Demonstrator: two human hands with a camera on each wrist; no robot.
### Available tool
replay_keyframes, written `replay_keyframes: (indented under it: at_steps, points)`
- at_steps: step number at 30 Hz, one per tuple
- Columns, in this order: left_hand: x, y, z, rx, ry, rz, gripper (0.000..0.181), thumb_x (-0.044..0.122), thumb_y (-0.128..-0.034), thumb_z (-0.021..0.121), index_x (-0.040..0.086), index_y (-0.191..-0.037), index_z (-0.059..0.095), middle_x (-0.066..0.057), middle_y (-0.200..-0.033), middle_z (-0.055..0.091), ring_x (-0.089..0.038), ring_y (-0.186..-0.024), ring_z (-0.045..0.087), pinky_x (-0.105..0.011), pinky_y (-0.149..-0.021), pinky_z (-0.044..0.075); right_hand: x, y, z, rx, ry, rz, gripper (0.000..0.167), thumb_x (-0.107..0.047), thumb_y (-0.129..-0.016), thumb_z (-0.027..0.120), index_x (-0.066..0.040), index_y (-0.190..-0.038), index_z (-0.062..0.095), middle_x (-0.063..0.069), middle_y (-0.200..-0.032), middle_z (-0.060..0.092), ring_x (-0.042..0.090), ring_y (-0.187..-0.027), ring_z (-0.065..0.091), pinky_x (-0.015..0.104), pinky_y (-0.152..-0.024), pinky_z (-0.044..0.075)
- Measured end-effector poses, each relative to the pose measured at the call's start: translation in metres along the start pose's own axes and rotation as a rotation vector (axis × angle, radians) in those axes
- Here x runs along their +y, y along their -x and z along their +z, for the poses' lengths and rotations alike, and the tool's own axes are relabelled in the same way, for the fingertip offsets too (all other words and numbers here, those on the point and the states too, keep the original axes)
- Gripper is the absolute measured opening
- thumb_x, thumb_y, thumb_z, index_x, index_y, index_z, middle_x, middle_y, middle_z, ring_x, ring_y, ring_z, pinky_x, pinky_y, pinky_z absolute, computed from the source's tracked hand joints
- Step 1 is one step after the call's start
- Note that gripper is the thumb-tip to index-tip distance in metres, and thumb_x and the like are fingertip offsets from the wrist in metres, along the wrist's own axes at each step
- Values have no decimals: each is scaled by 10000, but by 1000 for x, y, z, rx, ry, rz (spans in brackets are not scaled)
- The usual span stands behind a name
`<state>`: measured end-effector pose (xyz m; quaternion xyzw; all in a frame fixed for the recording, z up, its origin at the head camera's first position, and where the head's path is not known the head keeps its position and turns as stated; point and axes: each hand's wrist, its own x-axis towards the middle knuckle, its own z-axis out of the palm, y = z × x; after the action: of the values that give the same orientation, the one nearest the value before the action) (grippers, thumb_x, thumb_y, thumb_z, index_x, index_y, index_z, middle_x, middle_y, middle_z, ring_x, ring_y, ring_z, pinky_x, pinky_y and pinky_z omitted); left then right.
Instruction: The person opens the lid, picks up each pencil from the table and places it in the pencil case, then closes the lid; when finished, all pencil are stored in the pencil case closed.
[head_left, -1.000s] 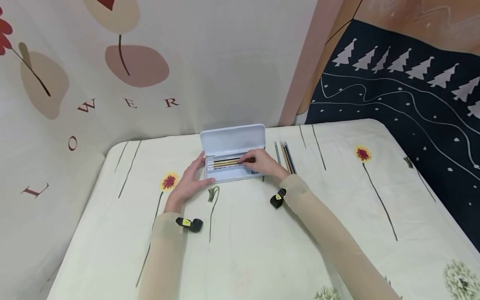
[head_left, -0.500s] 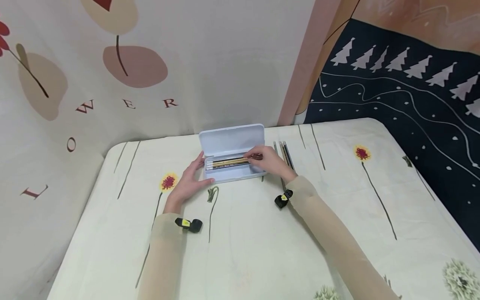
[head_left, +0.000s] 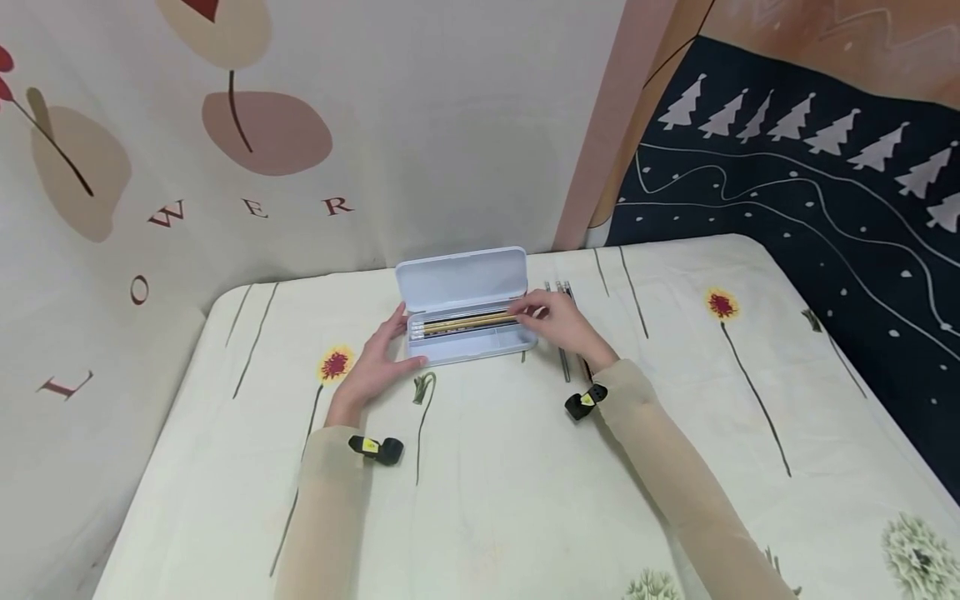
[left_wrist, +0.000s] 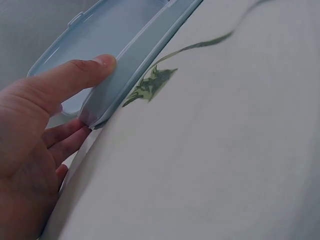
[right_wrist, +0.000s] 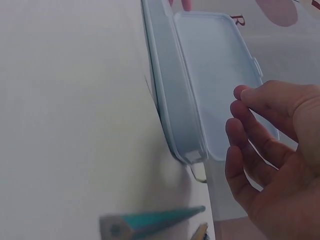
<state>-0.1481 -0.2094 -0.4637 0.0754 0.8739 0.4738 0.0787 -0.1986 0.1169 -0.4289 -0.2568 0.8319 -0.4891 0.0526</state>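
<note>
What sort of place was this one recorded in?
Likely an indoor tabletop recording corner: a white flower-print fabric tablecloth, and behind it a pale, lettered, fabric-like backdrop and a navy tree-print sheet.

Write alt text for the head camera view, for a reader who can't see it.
A person's left hand holds the left end of an open pale-blue pencil case with several pencils inside, while the right hand is at their right ends. More pencils lie to the right of the case on a white flower-print tablecloth.
</note>
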Motion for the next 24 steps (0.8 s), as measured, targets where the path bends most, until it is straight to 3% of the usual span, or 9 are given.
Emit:
replay_keyframes:
  at_steps: [19,24]
  points:
    - [2,1,-1,-5,33,3,988,220,-827,776,256,-1565,121,-159,-1527,318,-337,-1408,236,-566,-1135,45,9,30,-27,77,47,125,175,-19,-918,614,-13,-1062,714,106,-1013,656,227,-827,539,325,-733,463]
    - [2,1,0,-5,29,0,986,227,-828,776,267,-1565,122,-155,-1528,319,-334,-1417,214,-570,-1133,42,13,36,-32,91,35,134,178,-17,-919,611,-13,-1067,711,115,-1083,666,230,-914,562,345,-800,475]
